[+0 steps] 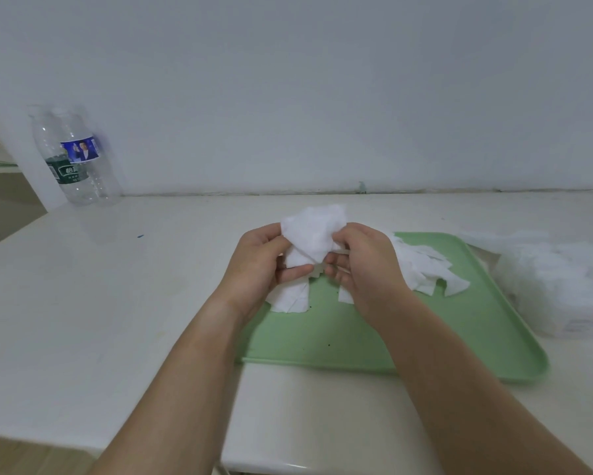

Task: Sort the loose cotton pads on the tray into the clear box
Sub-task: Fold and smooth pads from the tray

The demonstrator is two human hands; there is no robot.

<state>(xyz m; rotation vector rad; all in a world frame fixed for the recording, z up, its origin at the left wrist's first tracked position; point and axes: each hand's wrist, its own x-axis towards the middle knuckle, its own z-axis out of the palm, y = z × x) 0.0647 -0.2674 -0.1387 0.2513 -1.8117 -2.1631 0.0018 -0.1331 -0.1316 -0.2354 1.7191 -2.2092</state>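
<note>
Tray (339, 337): loose pads (425, 269) heaped at far side
Box (569, 303): beside tray, white pads inside
Left hand (254, 269): grips pad bunch (313, 231)
Right hand (367, 265): pinches same bunch

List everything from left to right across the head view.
water bottles → left hand → bunch of cotton pads held by both hands → right hand → loose cotton pads → clear box. The green tray spans beneath the hands, so it is left out.
</note>
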